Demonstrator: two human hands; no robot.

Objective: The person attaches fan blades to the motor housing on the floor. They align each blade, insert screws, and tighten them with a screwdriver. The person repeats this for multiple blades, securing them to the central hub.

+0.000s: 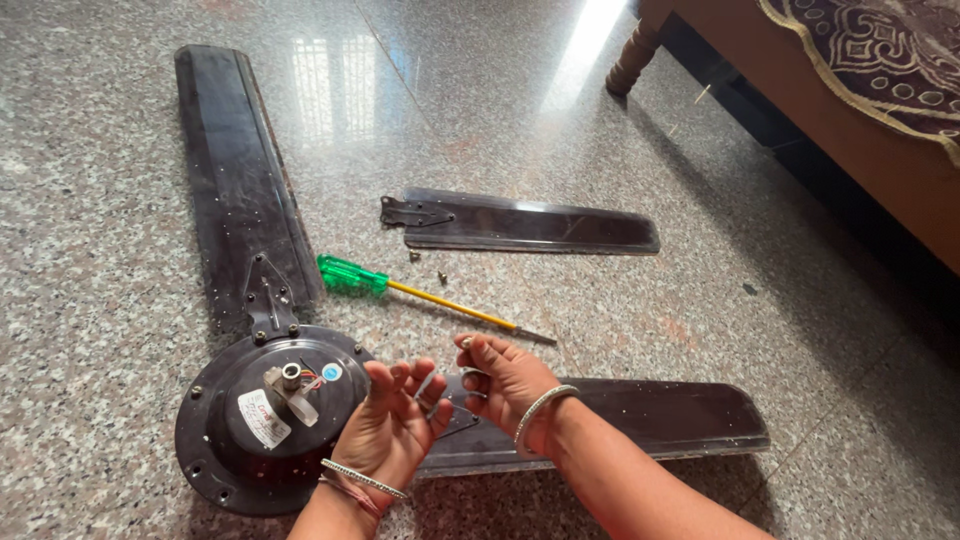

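Note:
A dark ceiling fan lies on the stone floor. Its round motor hub [262, 418] is at the lower left. One attached blade [235, 170] runs up and to the left, and a second blade [660, 415] reaches right beneath my wrists. My left hand [390, 425] hovers palm up beside the hub, fingers apart and empty. Just to its right, my right hand [505, 382] has its fingers curled and pinches a small pale piece, seemingly a screw [466, 342], at the fingertips. Both wrists wear bangles.
A detached blade [530, 222] with its metal bracket lies further off, with two loose screws [441, 276] near it. A screwdriver [400, 290] with a green handle and yellow shaft lies between the blades. A wooden bed [850, 130] with a turned leg fills the upper right.

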